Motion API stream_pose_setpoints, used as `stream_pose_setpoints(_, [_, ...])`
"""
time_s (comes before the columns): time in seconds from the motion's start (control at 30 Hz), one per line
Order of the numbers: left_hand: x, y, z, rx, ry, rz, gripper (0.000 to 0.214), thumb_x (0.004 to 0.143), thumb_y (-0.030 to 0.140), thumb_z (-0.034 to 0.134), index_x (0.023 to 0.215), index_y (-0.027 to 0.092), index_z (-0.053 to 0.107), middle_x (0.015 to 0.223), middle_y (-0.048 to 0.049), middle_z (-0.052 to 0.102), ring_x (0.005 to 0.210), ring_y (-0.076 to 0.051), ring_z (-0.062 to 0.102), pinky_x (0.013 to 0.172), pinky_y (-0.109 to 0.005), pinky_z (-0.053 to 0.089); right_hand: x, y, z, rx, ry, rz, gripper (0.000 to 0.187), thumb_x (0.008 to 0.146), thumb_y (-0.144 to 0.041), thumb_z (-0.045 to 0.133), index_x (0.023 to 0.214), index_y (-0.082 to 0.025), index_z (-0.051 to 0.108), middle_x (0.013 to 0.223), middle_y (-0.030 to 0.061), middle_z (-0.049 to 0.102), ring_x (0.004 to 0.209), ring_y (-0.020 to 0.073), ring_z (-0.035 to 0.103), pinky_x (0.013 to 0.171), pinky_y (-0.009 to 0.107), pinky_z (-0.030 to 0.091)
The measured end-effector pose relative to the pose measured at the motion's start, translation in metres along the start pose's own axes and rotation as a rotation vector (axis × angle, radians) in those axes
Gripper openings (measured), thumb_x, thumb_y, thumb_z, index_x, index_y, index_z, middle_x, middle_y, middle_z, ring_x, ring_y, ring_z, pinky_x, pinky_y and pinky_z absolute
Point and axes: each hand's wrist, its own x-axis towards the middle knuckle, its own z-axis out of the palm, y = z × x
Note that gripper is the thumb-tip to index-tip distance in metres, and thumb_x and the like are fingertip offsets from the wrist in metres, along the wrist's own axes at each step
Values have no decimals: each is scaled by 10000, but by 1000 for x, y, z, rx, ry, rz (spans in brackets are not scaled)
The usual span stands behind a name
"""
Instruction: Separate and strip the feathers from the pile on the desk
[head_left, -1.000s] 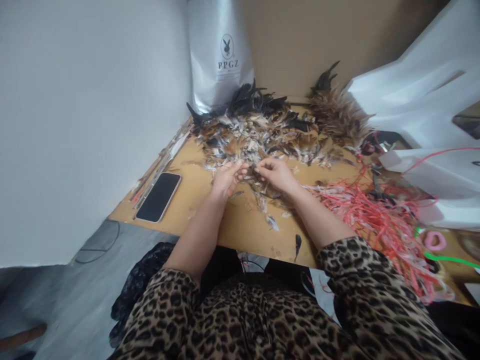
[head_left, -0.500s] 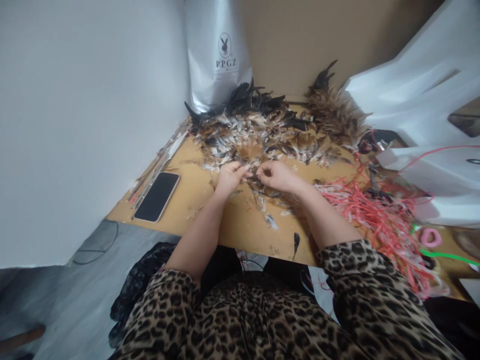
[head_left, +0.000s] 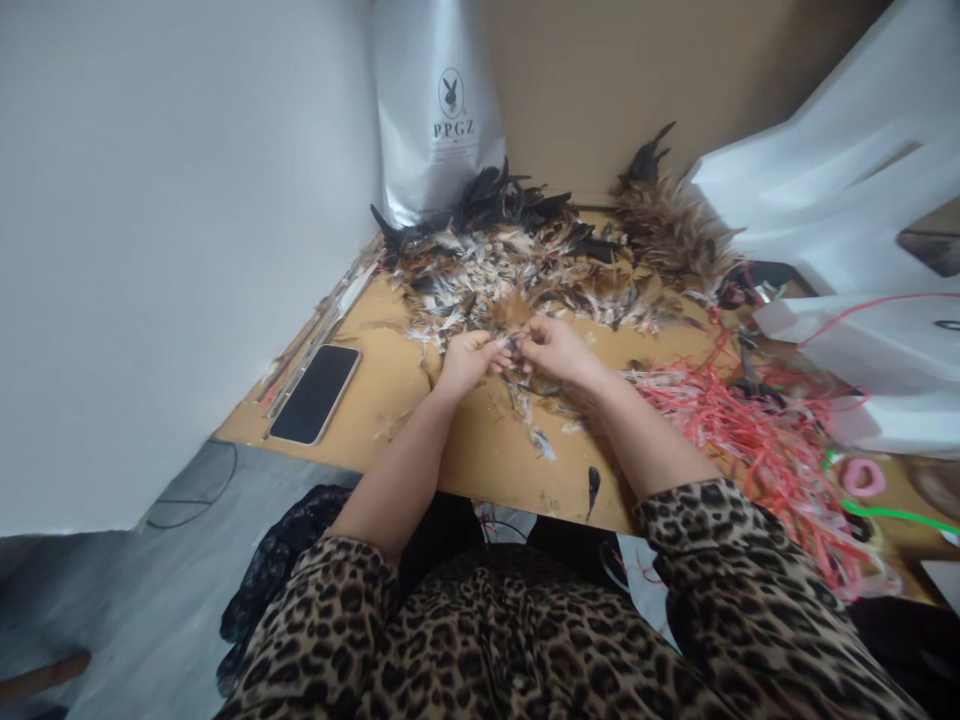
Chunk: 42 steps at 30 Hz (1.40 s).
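Note:
A heap of brown, white and black feathers (head_left: pixel 517 255) covers the far part of a wooden table (head_left: pixel 465 440). At its near edge my left hand (head_left: pixel 469 358) and my right hand (head_left: pixel 555 348) meet, fingertips pinched together on a small tuft of brown feathers (head_left: pixel 512 312) that sticks up between them. Both hands have their fingers curled closed. A few loose feathers lie on the table just below my wrists.
A black phone (head_left: pixel 315 393) lies on the table's left edge. A silver bag (head_left: pixel 439 100) stands at the back against the wall. A tangle of red and white strips (head_left: pixel 742 430) lies to the right, with white bags (head_left: pixel 847 210) behind it.
My hands have closed the gap between them and the fingertips now touch on the tuft, which stands a little higher than before.

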Motion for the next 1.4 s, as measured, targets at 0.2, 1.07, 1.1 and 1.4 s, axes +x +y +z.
stream_pose_setpoints(0.2, [2, 0, -1, -83, 30, -38, 143, 717, 209, 622, 632, 98, 593, 592, -47, 633, 468, -74, 557, 486, -192, 438, 3, 5, -2, -44, 68, -78, 196, 665, -336, 601, 715, -147, 600, 595, -6, 589, 514, 95, 494, 508, 218, 385])
stream_pose_setpoints(1.07, [1, -5, -9, -93, -119, -64, 195, 681, 289, 665, 670, 96, 637, 589, -42, 627, 473, -47, 533, 468, -154, 391, 7, 9, -24, -54, 289, -203, 197, 668, -343, 614, 702, -151, 642, 704, 30, 620, 656, 133, 532, 635, 258, 408])
stream_pose_setpoints(1.1, [1, -4, -9, -144, -90, -66, 192, 680, 284, 667, 683, 95, 635, 619, -45, 638, 484, -43, 537, 465, -148, 387, 10, 14, -27, 10, 340, -149, 223, 664, -365, 615, 716, -150, 642, 690, 26, 622, 624, 126, 525, 612, 254, 407])
stream_pose_setpoints(1.4, [8, -5, -13, -442, 76, -99, 119, 729, 226, 632, 752, 112, 606, 749, -49, 671, 529, -33, 562, 442, -123, 386, 29, 57, -32, -86, 567, -45, 199, 662, -330, 574, 663, -140, 634, 654, 32, 623, 596, 137, 519, 609, 268, 403])
